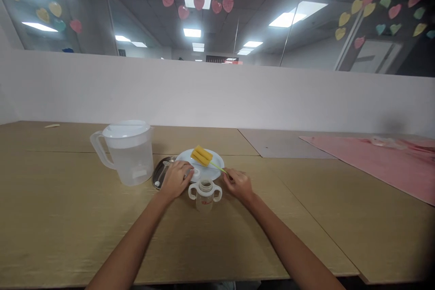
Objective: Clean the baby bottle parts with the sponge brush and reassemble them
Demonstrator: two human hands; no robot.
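My right hand [239,183] is closed on the thin green handle of a brush with a yellow sponge head [202,155]. The sponge head is over a white plate [217,159]. At the plate's left edge, my left hand [177,178] has its fingers curled round a small whitish, clear part [195,174], too small to name surely. Between my hands, an open-topped baby bottle [205,197] with two white side handles stands upright, touched by neither hand. Partly hidden behind my left hand is a round metal dish [157,173] holding a clear tube with a small white end.
A large translucent pitcher [132,158] with a white lid stands left of the metal dish. Pink cloth [380,161] covers the table's right side. A small flat pale piece [52,125] lies at the far left. Behind the table rises a white wall [217,95] with glass above.
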